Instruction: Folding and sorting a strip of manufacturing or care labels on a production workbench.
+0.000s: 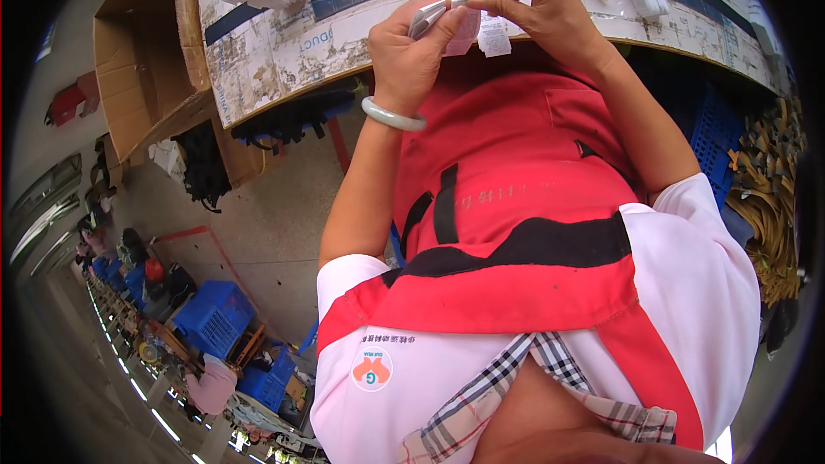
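Bench (284, 51) runs across twelve o'clock, worn and taped. Just below it, left hand (408, 56) has its grip closed round a small grey piece (427, 19); right hand (537, 13) pinches white label (481, 30) at one o'clock, seemingly fixing it on.

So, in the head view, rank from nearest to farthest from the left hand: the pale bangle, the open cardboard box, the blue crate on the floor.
From the left hand:
1. Pale bangle, on its own wrist.
2. Open cardboard box, off to the left by the table.
3. Blue crate, lower left on the floor.
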The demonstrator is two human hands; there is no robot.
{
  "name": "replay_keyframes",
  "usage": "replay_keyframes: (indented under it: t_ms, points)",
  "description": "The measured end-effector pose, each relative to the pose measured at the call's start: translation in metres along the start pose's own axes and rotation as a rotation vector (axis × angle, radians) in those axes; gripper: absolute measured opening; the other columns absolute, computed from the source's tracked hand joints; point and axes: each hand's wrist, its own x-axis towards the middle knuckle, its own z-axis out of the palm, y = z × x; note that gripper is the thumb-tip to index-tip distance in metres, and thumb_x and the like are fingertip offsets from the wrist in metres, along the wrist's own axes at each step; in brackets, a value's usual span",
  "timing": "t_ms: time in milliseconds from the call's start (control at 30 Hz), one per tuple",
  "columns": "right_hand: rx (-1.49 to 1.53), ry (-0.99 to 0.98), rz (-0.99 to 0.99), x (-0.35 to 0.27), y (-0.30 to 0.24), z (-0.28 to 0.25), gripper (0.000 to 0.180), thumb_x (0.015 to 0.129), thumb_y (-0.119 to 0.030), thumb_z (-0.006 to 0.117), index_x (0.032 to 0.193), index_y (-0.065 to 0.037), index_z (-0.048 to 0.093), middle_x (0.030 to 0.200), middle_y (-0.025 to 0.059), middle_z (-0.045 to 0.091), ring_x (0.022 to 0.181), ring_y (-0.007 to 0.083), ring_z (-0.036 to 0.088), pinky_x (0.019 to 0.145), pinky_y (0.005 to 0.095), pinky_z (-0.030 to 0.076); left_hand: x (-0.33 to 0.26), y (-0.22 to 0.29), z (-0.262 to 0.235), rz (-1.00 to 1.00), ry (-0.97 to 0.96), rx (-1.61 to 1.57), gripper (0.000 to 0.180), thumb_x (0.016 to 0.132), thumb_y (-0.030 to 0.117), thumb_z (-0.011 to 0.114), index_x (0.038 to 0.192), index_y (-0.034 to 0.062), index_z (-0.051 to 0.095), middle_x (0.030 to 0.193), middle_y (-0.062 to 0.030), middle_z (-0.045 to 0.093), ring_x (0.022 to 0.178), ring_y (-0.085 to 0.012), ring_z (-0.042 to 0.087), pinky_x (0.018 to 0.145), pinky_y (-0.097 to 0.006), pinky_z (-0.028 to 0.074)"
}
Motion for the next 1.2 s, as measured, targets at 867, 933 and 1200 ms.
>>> replay_keyframes:
  t_ms: [867, 933, 1200]
  points:
    - [0.197, -0.167, 0.195, -0.028, -0.024, 0.021, 0.012, 0.090, -0.011, 0.069, 0.094, 0.000, 0.068, 0.076, 0.0021, 0.064, 0.070, 0.0078, 0.060, 0.064, 0.0208, 0.050, -0.045, 0.014, -0.007, -0.495, -0.354, -0.420, 0.010, 0.095, 0.011, 0.058, 0.096, 0.0017, 0.058, 0.080, -0.0054, 0.060, 0.066, -0.0109, 0.056, 0.062, -0.023, 0.045]
    - [0.227, -0.111, 0.139, -0.030, -0.024, 0.024, 0.012, 0.088, -0.012, 0.070, 0.092, -0.001, 0.068, 0.077, 0.0006, 0.062, 0.071, 0.0069, 0.057, 0.064, 0.0213, 0.048, -0.046, 0.016, -0.006, -0.485, -0.348, -0.388, 0.009, 0.095, 0.011, 0.058, 0.096, 0.0017, 0.058, 0.079, -0.0050, 0.059, 0.066, -0.0108, 0.055, 0.062, -0.023, 0.045]
    - [0.049, -0.143, 0.101, -0.030, -0.034, 0.023, 0.013, 0.084, -0.010, 0.072, 0.091, -0.001, 0.067, 0.078, 0.0055, 0.059, 0.072, 0.0132, 0.060, 0.068, 0.0258, 0.049, -0.051, 0.013, -0.006, -0.444, -0.358, -0.251, 0.010, 0.096, 0.011, 0.057, 0.097, 0.0012, 0.058, 0.079, -0.0042, 0.059, 0.067, -0.0102, 0.055, 0.062, -0.022, 0.045]
